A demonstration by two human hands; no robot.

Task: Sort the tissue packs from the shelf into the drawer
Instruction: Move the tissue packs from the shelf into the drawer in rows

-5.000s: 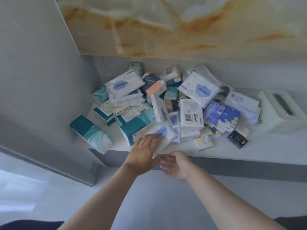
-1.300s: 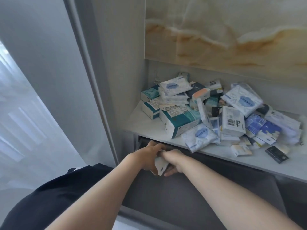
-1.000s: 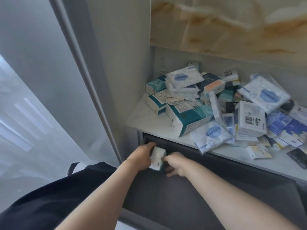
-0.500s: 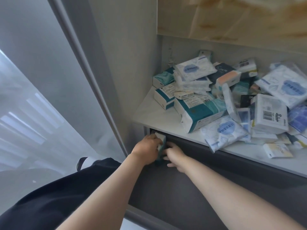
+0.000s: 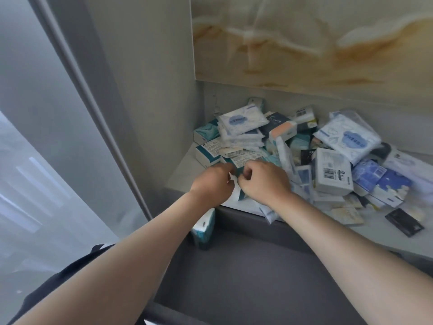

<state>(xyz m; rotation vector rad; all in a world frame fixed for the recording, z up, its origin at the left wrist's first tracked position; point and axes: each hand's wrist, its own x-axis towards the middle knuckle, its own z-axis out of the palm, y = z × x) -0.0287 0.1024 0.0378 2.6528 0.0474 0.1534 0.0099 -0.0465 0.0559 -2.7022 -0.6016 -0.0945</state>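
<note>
Gripping the big teal pack (image 5: 240, 195) at the front edge of the shelf (image 5: 181, 174), left hand (image 5: 212, 184) and right hand (image 5: 264, 181) both with fingers (image 5: 248, 171) curled round it. Looks light and squishy with slick film wrap, so probably best squeezed across the short ends, not pinched by the loose wrapper. Already got one stowed pack (image 5: 203, 228) upright in the drawer (image 5: 257, 277), far-left corner.

Side wall (image 5: 145, 78) was plain grey, a marble-look panel (image 5: 304, 43) with orange veins sat up top, and a frosted glass door (image 5: 35, 113) in a grey frame (image 5: 93, 109) let soft daylight in.
</note>
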